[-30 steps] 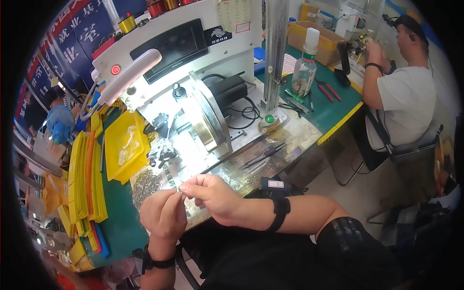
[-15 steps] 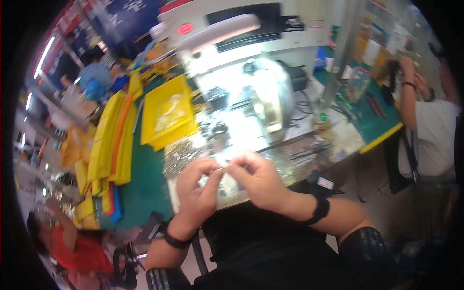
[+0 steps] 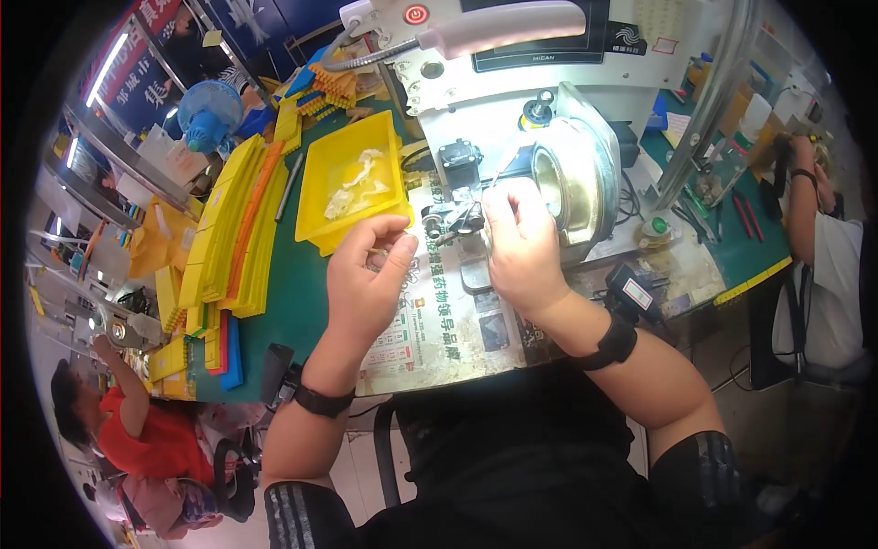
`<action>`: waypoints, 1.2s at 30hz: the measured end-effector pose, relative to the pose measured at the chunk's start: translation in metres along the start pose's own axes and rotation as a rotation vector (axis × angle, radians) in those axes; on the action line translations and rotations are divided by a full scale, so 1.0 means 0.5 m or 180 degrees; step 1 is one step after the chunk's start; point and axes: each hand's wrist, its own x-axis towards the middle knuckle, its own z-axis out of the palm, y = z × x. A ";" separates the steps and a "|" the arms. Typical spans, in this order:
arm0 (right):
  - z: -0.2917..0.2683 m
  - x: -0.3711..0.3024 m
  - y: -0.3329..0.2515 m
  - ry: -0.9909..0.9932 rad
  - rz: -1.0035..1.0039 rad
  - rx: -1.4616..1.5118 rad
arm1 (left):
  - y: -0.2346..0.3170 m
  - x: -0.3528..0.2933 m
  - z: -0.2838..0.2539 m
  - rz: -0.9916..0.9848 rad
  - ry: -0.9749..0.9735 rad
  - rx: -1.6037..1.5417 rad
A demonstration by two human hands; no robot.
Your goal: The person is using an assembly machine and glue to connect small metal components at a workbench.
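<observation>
My right hand [image 3: 523, 245] is raised to the bench machine [image 3: 585, 174], its fingers pinched together beside the small black metal fixture [image 3: 460, 165]. What those fingers hold, if anything, is too small to make out. My left hand [image 3: 364, 279] hangs over the front of the bench, to the left of the fixture, with thumb and curled fingers closed. Any small thing between them cannot be made out. The machine has a round, metal-rimmed opening [image 3: 549, 183] just right of my right hand. Under my hands lies a printed sheet [image 3: 439, 320].
A yellow bin [image 3: 314, 206] holding whitish scraps stands left of the machine. Farther left are stacked yellow strips [image 3: 212, 229] and a blue fan [image 3: 208, 114]. A lamp [image 3: 508, 27] reaches over the machine. Red-handled pliers [image 3: 748, 218] lie right. People sit at both sides.
My hands were together, fingertips meeting above the bench front; now they are apart. The right has gone forward to the machine's fixture. The whole view has shifted too.
</observation>
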 end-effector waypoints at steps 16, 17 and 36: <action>0.003 0.007 -0.021 0.0151 0.0260 0.0325 | -0.037 0.023 0.048 0.1146 -0.0786 0.1628; 0.004 0.008 -0.022 0.0140 0.0261 0.0346 | -0.053 0.008 0.061 0.1230 -0.0653 0.1530; 0.001 0.006 -0.018 0.0038 0.0568 0.0704 | -0.076 0.014 0.069 0.1388 -0.0656 0.1154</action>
